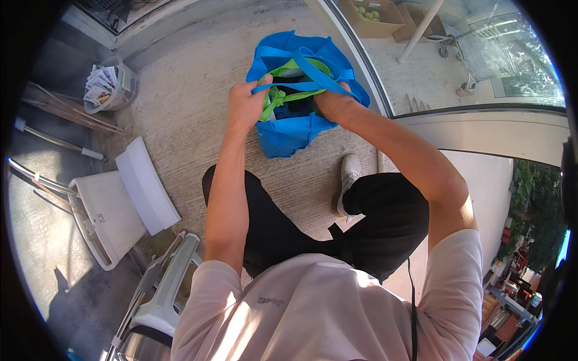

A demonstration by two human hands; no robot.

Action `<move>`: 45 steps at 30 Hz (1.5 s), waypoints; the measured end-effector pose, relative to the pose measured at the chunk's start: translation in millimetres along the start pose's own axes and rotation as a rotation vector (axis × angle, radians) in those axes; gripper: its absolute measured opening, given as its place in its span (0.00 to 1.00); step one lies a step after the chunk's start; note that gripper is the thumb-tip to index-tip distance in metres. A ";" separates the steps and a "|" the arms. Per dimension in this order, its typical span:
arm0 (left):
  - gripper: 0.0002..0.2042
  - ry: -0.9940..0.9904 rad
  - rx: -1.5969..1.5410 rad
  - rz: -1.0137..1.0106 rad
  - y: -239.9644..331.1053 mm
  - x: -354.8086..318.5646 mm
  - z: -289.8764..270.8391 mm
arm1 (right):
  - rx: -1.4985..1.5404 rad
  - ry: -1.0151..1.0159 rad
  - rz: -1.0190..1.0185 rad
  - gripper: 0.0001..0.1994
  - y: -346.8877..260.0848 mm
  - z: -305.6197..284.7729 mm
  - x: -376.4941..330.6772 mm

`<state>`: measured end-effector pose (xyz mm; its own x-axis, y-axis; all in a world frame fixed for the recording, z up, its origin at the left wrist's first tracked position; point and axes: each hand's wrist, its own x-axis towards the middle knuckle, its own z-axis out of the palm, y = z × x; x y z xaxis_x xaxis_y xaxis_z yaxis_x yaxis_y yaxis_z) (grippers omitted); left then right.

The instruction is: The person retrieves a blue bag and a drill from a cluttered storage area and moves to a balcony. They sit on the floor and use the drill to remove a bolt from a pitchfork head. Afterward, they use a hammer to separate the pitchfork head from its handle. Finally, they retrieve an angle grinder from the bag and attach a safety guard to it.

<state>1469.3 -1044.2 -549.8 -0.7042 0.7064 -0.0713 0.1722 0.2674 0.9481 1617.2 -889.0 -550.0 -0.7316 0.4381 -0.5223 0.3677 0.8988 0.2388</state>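
A blue fabric tote bag [288,137] stands on the concrete floor in front of me, with a bright green bag [278,98] tucked inside it. My left hand [244,105] grips the bag's left rim and a blue strap. My right hand [332,103] reaches into the bag's opening from the right; its fingers are hidden inside, so what they hold cannot be seen. Blue handles [313,66] loop over the top.
A white plastic chair [120,201] lies to my left. A clear bin of paper packets [108,84] stands at the far left. A cardboard box with green fruit [370,17] sits behind a glass pane. My shoe [349,177] rests near the bag.
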 end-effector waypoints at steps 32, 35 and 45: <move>0.24 0.200 -0.072 -0.202 2.7 -31.8 -20.0 | 0.635 0.273 -0.320 0.14 -54.3 82.7 202.9; 0.22 0.147 0.023 -0.261 7.9 -35.1 -20.2 | 0.577 0.246 -0.339 0.14 -47.5 83.3 197.3; 0.22 0.136 0.110 -0.152 10.2 -43.7 -29.2 | 0.415 0.153 -0.436 0.13 -21.4 58.8 171.6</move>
<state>1481.7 -1091.4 -528.0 -0.8129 0.5597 -0.1612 0.1258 0.4389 0.8897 1517.6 -834.1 -692.8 -0.9277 0.0571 -0.3690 0.1864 0.9272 -0.3249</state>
